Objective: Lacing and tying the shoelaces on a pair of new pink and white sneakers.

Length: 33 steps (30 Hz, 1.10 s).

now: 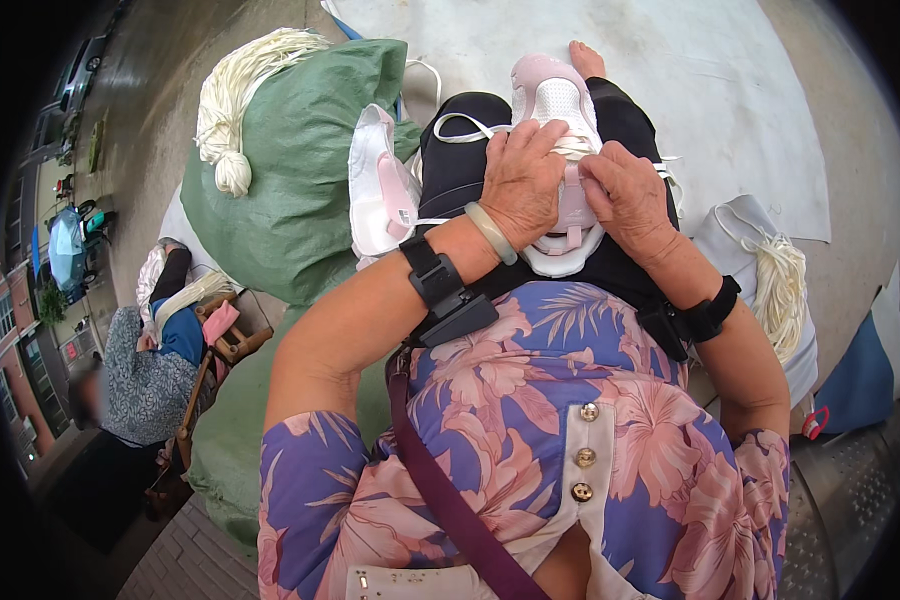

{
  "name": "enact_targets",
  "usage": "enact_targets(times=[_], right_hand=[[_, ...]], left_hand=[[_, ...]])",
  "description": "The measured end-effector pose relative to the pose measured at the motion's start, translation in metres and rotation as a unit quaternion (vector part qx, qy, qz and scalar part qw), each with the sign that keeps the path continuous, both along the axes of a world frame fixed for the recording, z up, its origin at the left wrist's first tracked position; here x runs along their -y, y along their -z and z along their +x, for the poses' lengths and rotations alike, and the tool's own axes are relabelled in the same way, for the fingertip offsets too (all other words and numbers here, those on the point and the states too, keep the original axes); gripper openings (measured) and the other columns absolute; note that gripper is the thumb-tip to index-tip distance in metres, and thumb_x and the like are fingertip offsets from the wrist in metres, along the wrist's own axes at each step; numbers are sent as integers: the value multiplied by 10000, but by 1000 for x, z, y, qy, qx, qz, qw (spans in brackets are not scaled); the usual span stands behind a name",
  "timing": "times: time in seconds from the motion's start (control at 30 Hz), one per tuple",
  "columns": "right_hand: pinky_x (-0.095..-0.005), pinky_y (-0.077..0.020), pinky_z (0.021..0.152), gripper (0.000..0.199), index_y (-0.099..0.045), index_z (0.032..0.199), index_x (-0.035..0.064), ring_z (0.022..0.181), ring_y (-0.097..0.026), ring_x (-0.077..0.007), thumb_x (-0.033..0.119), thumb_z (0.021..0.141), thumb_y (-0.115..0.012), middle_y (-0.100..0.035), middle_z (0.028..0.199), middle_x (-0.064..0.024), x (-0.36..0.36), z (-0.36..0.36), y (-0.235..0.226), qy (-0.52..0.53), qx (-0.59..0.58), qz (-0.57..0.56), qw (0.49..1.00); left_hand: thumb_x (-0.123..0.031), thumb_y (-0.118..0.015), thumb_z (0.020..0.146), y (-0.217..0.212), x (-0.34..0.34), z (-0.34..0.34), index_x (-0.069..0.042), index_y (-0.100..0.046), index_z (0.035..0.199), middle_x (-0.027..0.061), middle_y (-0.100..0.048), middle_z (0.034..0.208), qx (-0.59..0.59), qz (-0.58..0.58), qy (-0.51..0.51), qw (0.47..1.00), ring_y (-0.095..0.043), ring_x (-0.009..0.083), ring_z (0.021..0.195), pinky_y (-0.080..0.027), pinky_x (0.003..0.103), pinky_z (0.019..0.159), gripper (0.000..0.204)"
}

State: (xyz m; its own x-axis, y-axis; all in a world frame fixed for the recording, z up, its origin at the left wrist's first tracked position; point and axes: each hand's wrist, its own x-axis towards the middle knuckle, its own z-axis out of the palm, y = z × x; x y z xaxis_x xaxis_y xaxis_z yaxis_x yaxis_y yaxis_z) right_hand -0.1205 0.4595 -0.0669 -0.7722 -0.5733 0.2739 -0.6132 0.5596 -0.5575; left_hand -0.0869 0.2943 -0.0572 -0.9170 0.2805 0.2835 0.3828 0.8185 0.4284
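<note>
Pairs and threes around the lap shoe point(558, 95)

Pink-and-white shoes number two: the lap shoe and a second shoe point(372, 190) to its left. There are three cream lace bundles point(245, 95), two left of the lap shoe and one right. Two black wrist straps point(438, 278) flank it, nearer the wearer, as do one bangle point(491, 233) and three shirt buttons point(585, 457). One bare foot point(587, 60) shows beside its toe. Far left of it are one other person point(155, 375) and one wooden chair point(238, 345).
</note>
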Motion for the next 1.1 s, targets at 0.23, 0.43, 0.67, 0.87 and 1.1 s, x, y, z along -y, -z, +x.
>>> enact_targets(times=[0.23,0.43,0.67,0.87,1.1], right_hand=[[-369,-354,582,98,-527,771,82,684,-524,-246,62,688,-576,-485,734,-60,-4,-6,5,-32,-34,33,998],[-383,-355,658,74,-494,800,80,732,-521,-251,75,738,-535,-492,769,-78,-4,-5,3,-24,-97,118,988],[-373,-400,600,58,-460,834,58,735,-526,-311,85,801,-499,-490,776,-123,-80,-7,-12,19,98,26,995],[-387,-384,693,104,-478,851,63,755,-510,-290,95,770,-537,-481,783,-108,-131,-3,-2,30,123,74,989],[-358,-323,712,146,-550,755,89,730,-489,-214,221,744,-613,-467,723,-60,-33,-13,-16,-57,-27,-5,998]], left_hand=[[-61,-547,690,6,-9,-8,-18,-584,750,105,-488,1189,29,-12,-13,999,-423,288,1103,-297,478,899,83],[-133,-570,696,-1,-7,-10,-44,-599,749,128,-436,1252,87,-60,-13,994,-380,310,1160,-241,546,951,108],[-187,-607,692,-23,5,-4,-54,-617,719,128,-430,1266,73,-110,3,991,-361,330,1169,-218,555,960,136],[-265,-661,679,-35,17,-2,-72,-637,685,111,-480,1217,85,-75,12,994,-385,315,1145,-223,535,958,195],[-319,-700,652,-79,39,-1,-53,-566,575,93,-535,1113,157,-99,45,982,-453,293,1037,-283,463,906,308]])
